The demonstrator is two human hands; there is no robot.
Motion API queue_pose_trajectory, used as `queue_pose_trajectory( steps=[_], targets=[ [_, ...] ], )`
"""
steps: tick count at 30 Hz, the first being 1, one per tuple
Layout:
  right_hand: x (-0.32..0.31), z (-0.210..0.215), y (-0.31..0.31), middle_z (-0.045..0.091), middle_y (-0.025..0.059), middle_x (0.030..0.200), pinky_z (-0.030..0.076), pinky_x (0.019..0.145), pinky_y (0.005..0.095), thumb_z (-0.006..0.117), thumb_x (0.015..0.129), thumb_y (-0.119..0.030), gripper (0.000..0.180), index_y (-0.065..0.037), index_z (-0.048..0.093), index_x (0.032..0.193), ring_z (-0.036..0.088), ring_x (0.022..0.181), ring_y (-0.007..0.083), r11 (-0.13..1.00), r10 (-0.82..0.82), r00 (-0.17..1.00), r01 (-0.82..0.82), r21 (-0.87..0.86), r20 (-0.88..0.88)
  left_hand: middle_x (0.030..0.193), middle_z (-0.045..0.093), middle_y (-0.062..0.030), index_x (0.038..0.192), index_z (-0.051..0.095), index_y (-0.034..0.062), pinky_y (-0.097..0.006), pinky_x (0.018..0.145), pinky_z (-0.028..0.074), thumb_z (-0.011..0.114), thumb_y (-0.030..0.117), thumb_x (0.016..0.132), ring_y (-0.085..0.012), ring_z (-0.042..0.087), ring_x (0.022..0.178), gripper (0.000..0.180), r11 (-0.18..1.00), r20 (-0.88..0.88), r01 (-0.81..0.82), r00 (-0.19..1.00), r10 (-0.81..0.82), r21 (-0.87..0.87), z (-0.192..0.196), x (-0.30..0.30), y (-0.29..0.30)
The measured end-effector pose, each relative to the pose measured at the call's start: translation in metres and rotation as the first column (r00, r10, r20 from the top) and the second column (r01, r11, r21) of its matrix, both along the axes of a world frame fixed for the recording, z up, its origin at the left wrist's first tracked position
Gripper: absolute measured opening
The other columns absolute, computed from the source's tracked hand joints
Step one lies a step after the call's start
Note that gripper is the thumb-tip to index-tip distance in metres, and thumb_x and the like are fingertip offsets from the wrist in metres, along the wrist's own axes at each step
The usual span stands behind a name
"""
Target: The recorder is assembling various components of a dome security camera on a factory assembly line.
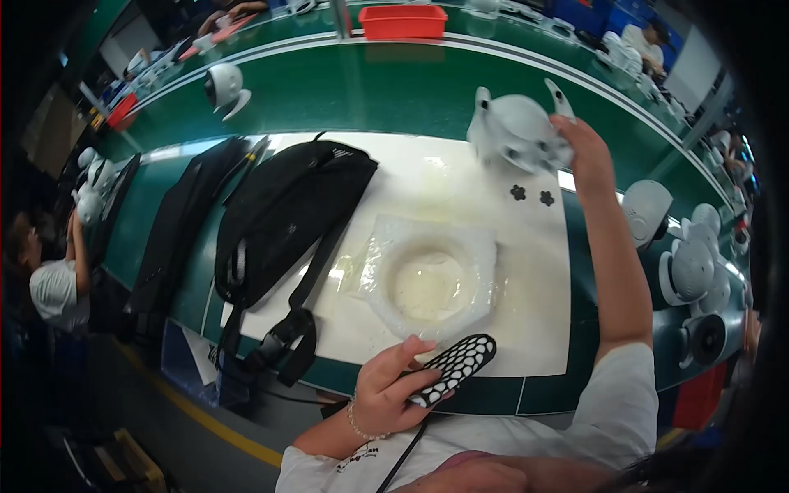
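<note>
At the far right of the white mat (526,312), my right hand (585,152) grips the edge of a white rounded device (518,131) with two upright prongs. My left hand (394,390), a beaded bracelet at its wrist, is closed round an elongated black object with a white honeycomb pattern (460,366). A thin dark cord hangs below that hand. Just beyond it lies a white foam ring (481,279) wrapped in clear plastic, with a round hollow. Two dark flower-shaped pieces (518,192) rest on the mat below the white device.
A black bag (288,205) covers the mat's left side, its strap hanging over the near edge. Beyond it is a long black case (185,214). Several white devices (690,267) stand at the right. A red bin (403,22) sits across the green belt (329,90). Other people work nearby.
</note>
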State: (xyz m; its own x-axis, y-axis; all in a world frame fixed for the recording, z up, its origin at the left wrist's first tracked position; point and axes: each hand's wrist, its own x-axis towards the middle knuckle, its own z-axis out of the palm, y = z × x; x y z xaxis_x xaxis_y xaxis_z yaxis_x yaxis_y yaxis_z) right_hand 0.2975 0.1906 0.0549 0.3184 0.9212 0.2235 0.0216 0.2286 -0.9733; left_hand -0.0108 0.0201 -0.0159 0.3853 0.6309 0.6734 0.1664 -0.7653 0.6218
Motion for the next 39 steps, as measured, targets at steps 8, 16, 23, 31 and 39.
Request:
queue_pose_trajectory(
  steps=[8, 16, 23, 31, 39],
  targets=[
    [0.062, -0.088, 0.098, 0.057, 0.0040, 0.073, 0.038, 0.064, 0.0309, 0.049, 0.081, -0.024, 0.020, -0.010, 0.060, 0.074, 0.053, 0.078, 0.0184, 0.869, -0.190, -0.538, 0.297, 0.396, 0.821, 0.126, 0.041, -0.0165, 0.080, 0.059, -0.0005, -0.028, 0.055, 0.049, 0.074, 0.002, 0.056, -0.0262, 0.059, 0.085, 0.028, 0.999, -0.006, 0.046, 0.999, -0.046, -0.009, 0.002, 0.001, 0.002],
    [0.050, -0.074, 0.010, 0.054, 0.0135, 0.107, 0.039, 0.085, 0.0370, 0.046, 0.085, -0.019, 0.020, -0.004, 0.055, 0.095, 0.050, 0.101, 0.0259, 0.997, 0.074, -0.391, 0.032, -0.067, 0.917, 0.109, 0.053, -0.0144, 0.078, 0.060, 0.0024, -0.028, 0.060, 0.051, 0.076, 0.008, 0.056, -0.0225, 0.059, 0.080, 0.028, 0.994, 0.019, -0.021, 1.000, 0.023, -0.110, -0.001, 0.005, 0.001],
    [0.051, -0.060, -0.187, 0.054, 0.0115, 0.101, 0.038, 0.087, 0.0340, 0.062, 0.075, -0.017, 0.030, -0.003, 0.054, 0.101, 0.049, 0.101, 0.0281, 0.932, -0.237, 0.499, 0.359, 0.050, 0.834, 0.106, 0.054, -0.0172, 0.078, 0.059, 0.0003, -0.029, 0.060, 0.052, 0.073, 0.002, 0.055, -0.0246, 0.058, 0.082, 0.027, 0.988, 0.056, -0.035, 0.997, 0.044, -0.153, -0.001, 0.006, -0.004],
    [0.108, -0.071, -0.155, 0.057, 0.0183, 0.096, 0.041, 0.079, 0.0365, 0.057, 0.078, -0.036, 0.045, 0.003, 0.053, 0.100, 0.055, 0.089, 0.0322, 0.768, -0.194, 0.476, 0.618, -0.170, 0.858, 0.104, 0.055, -0.0169, 0.078, 0.058, -0.0005, -0.029, 0.069, 0.049, 0.070, -0.002, 0.055, -0.0236, 0.059, 0.082, 0.026, 0.986, 0.079, -0.062, 0.994, 0.075, -0.158, -0.001, 0.011, -0.005],
    [0.061, -0.038, -0.177, 0.056, 0.0124, 0.079, 0.043, 0.065, 0.0294, 0.057, 0.081, -0.020, 0.027, 0.002, 0.053, 0.095, 0.053, 0.068, 0.0203, 0.881, -0.415, 0.632, 0.458, 0.116, 0.655, 0.098, 0.059, -0.0170, 0.080, 0.057, -0.0016, -0.029, 0.070, 0.049, 0.068, -0.004, 0.061, -0.0223, 0.062, 0.077, 0.023, 0.977, 0.179, -0.013, 0.983, 0.051, -0.211, 0.000, 0.010, -0.006]
  ],
)
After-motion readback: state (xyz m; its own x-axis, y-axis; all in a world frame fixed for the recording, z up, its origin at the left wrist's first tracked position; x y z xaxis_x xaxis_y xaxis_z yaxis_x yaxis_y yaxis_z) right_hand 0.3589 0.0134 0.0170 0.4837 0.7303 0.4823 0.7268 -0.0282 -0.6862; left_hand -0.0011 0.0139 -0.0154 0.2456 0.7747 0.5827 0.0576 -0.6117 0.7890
